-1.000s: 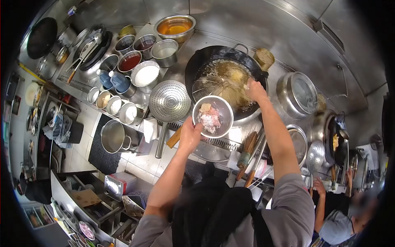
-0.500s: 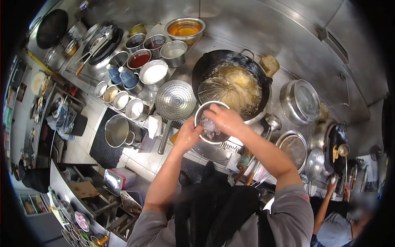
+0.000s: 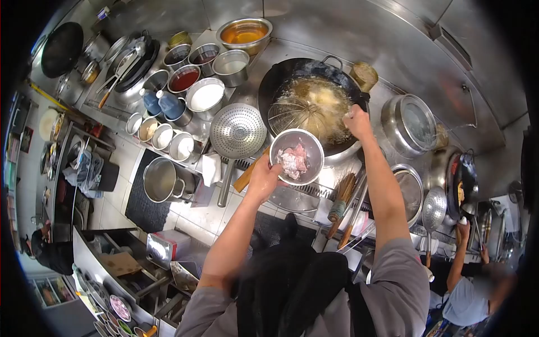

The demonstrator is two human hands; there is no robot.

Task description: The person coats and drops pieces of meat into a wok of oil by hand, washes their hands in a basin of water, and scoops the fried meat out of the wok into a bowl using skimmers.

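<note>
A left hand (image 3: pixel 263 178) clasps the rim of a bowl (image 3: pixel 315 151) of pink meat (image 3: pixel 294 158); the right hand (image 3: pixel 358 121), fingers bunched, hangs over a bubbling wok's (image 3: pixel 274 89) edge, its pinch unclear. A skimmer (image 3: pixel 295 117) sits just beyond the bowl, a strainer (image 3: pixel 238 130) left of both hands.

two blue bottles (image 3: pixel 172 106) near red sauce (image 3: pixel 183 80)

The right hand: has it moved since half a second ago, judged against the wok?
Yes: the right hand has moved from inside the bowl, near the close edge of the wok, forward and rightward to the wok's right side.
</note>
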